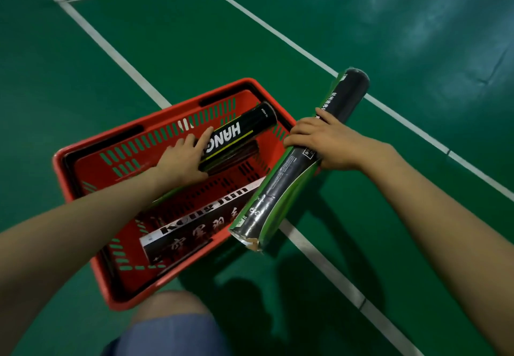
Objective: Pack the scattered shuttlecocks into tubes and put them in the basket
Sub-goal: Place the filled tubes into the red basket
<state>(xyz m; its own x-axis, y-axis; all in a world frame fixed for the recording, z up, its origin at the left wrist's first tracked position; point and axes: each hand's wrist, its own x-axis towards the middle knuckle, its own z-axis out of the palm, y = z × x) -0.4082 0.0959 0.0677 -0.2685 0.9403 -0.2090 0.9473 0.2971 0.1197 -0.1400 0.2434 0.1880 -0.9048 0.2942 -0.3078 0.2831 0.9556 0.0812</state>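
Observation:
A red plastic basket [83,161] stands on the green court floor. Inside it lies a black tube [244,130] with white lettering, and my left hand [183,161] rests against its near end with straight fingers. Under it a darker tube is partly hidden. A black and white tube [194,233] with large characters lies along the basket's near side. My right hand [331,144] grips a long black and green tube [294,172] around its middle, holding it over the basket's right rim. Its near end is torn. No loose shuttlecocks are in sight.
White court lines [319,247] cross the green floor beside and beyond the basket. My knee and blue shorts [172,328] show at the bottom edge, just below the basket's near corner.

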